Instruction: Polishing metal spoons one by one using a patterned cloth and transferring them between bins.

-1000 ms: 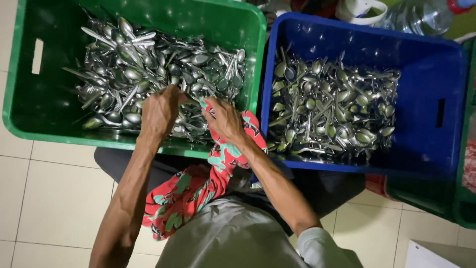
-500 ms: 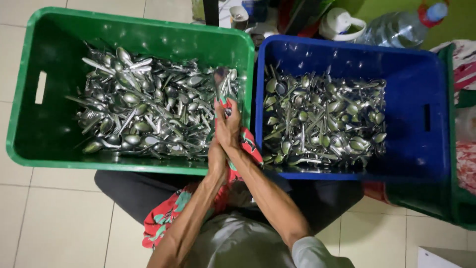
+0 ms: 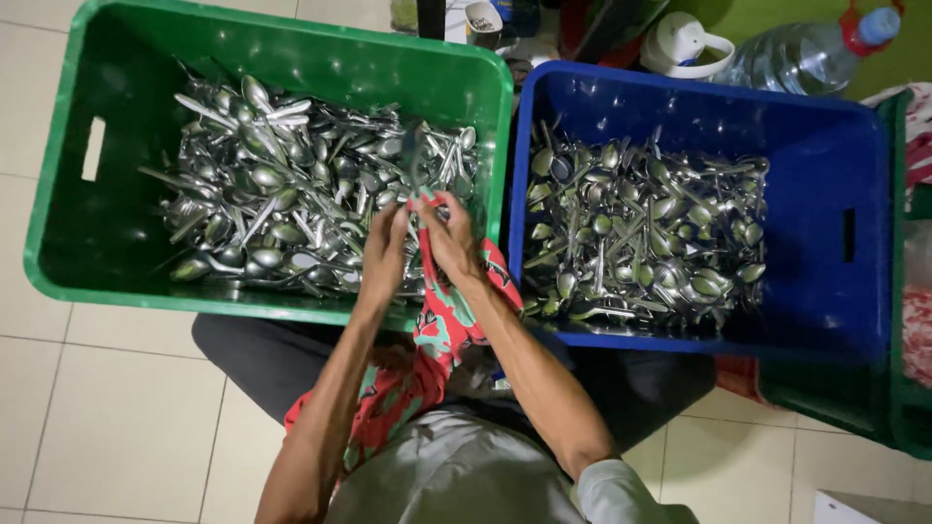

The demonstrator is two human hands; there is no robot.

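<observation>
My left hand [image 3: 384,254] and my right hand [image 3: 452,241] meet over the near right corner of the green crate [image 3: 58,243]. Between them they hold a red flowered cloth [image 3: 442,325], wrapped around the handle end of a metal spoon [image 3: 414,155] that sticks up and away from me. The cloth trails down across my lap. The green crate is heaped with steel spoons [image 3: 282,184]. To its right a blue crate [image 3: 879,291] holds another pile of spoons [image 3: 641,228].
The crates stand side by side on a pale tiled floor [image 3: 116,408]. Behind the blue crate are a white jug [image 3: 684,44] and a large clear water bottle [image 3: 796,58]. Another dark green crate [image 3: 903,408] stands at the far right.
A second ago my left hand was down among the spoons in the green crate. Both hands then came together around a spoon in the cloth; now they have parted slightly.
</observation>
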